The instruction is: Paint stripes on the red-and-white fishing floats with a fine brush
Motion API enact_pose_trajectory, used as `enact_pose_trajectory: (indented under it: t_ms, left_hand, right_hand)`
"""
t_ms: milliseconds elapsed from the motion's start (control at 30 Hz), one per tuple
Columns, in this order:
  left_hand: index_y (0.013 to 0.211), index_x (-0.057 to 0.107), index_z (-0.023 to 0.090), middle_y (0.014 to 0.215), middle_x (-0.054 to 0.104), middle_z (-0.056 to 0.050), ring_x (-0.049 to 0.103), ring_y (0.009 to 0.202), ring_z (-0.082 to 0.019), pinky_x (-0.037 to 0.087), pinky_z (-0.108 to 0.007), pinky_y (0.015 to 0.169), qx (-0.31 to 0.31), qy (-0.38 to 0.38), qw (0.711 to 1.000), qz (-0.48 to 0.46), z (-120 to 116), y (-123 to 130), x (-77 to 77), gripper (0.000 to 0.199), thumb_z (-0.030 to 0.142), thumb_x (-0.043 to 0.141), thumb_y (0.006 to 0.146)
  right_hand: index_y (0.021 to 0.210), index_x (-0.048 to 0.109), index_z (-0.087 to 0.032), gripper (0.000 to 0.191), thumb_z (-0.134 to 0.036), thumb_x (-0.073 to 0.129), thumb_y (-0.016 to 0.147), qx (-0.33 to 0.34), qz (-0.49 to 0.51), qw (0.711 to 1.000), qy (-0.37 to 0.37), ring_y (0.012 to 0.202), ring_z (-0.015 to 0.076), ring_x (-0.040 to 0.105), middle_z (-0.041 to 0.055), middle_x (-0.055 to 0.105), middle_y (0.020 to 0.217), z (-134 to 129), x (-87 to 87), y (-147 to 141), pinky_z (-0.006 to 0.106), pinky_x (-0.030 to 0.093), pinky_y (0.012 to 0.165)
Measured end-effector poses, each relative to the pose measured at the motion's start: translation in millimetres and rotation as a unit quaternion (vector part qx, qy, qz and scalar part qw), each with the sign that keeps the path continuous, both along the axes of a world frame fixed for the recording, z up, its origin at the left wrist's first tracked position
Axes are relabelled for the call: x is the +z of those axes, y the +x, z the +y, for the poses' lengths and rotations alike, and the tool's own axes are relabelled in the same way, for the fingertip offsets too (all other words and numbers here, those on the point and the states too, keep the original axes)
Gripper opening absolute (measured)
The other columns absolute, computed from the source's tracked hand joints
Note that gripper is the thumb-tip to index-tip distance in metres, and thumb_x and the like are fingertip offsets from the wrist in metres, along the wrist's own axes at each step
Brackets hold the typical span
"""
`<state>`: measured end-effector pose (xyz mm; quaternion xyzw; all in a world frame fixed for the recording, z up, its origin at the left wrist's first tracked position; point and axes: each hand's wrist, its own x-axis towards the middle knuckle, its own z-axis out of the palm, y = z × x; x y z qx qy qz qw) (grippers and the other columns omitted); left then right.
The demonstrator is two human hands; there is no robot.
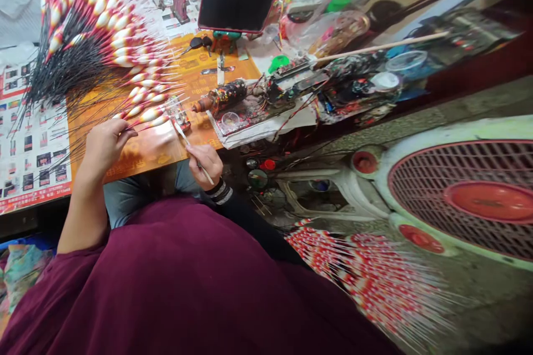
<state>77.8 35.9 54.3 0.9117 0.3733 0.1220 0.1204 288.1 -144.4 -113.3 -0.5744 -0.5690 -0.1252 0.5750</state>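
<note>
My left hand [105, 144] is closed in a pinch at the front of the orange-covered table [125, 162]. Between its fingertips is the thin stem of a fishing float [155, 122], its body white with red and yellow ends. In my right hand [206, 165] a slim paintbrush [182, 134] slants up and left, its pale tip close to a small paint-stained metal holder [179, 115]. Several more floats [152, 113] lie beside my left hand, tips pointing right. Behind them a large fanned bundle of floats [100, 11] with black stems covers the table's left part.
A phone [237, 8] stands propped at the back. Right of my hands are a paint-crusted tool with a wooden handle [203, 104], a small clear cup [230, 121] and clutter. A floor fan [466, 188] and more red-and-white floats [375, 272] are at the right.
</note>
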Motion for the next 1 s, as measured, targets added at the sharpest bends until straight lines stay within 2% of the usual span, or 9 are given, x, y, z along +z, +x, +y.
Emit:
enact_pose_trajectory:
  t_ms: [200,333,500,633,833,1000]
  left_hand:
    - [0.094,0.071,0.024,0.094,0.064,-0.01,0.06,0.093,-0.029,0.04,-0.038,0.076,0.087,0.066,0.994,0.004,9.9,-44.1,8.9,0.022,0.033,0.054,0.104]
    - [0.094,0.07,0.024,0.094,0.063,-0.01,0.059,0.091,-0.027,0.04,-0.038,0.075,0.119,0.07,0.99,0.016,20.1,-64.5,2.4,0.02,0.031,0.053,0.102]
    - [0.089,0.069,0.024,0.097,0.062,-0.01,0.06,0.091,-0.026,0.042,-0.038,0.079,0.13,0.035,0.991,-0.018,30.9,-70.5,-17.4,0.022,0.038,0.057,0.101]
    - [0.085,0.069,0.024,0.094,0.064,-0.009,0.059,0.089,-0.026,0.04,-0.037,0.076,0.136,0.04,0.99,-0.004,40.7,-71.5,-28.7,0.014,0.035,0.068,0.092]
    - [0.085,0.07,0.025,0.093,0.065,-0.008,0.058,0.087,-0.027,0.038,-0.038,0.075,0.16,0.027,0.987,0.004,48.9,-80.5,-35.2,0.009,0.031,0.076,0.086]
    - [0.078,0.066,0.025,0.09,0.064,-0.008,0.056,0.087,-0.026,0.039,-0.037,0.075,0.169,0.026,0.985,-0.005,42.4,-88.3,-38.0,0.014,0.031,0.076,0.086]
  right_hand:
    - [0.123,0.079,-0.023,0.03,-0.025,0.055,0.104,-0.005,0.0,1.0,0.001,0.092,0.0212,0.081,0.0086,0.085,0.102,-4.6,-2.1,-0.8,0.04,0.07,0.085]
    - [0.134,0.075,-0.025,0.037,-0.017,0.059,0.102,0.022,0.008,0.999,0.042,0.097,0.0207,0.081,0.0078,0.085,0.11,-6.6,2.1,-2.4,0.038,0.069,0.091]
    - [0.138,0.073,-0.025,0.039,-0.016,0.059,0.102,0.036,0.003,0.998,0.045,0.099,0.0206,0.08,0.0074,0.085,0.112,-7.4,9.2,-2.3,0.038,0.068,0.091]
    - [0.131,0.075,-0.024,0.034,-0.016,0.059,0.102,0.01,-0.012,0.999,0.032,0.094,0.0207,0.08,0.0076,0.084,0.106,-7.9,8.0,-2.0,0.038,0.069,0.085]
    - [0.128,0.076,-0.025,0.032,-0.022,0.057,0.103,0.01,0.004,1.0,0.009,0.096,0.0214,0.08,0.008,0.084,0.106,-8.7,-2.1,-0.3,0.04,0.068,0.087]
    - [0.134,0.074,-0.028,0.035,-0.022,0.059,0.103,0.033,0.021,0.998,0.04,0.098,0.0209,0.079,0.0057,0.084,0.108,-9.3,-6.5,0.5,0.039,0.067,0.091]
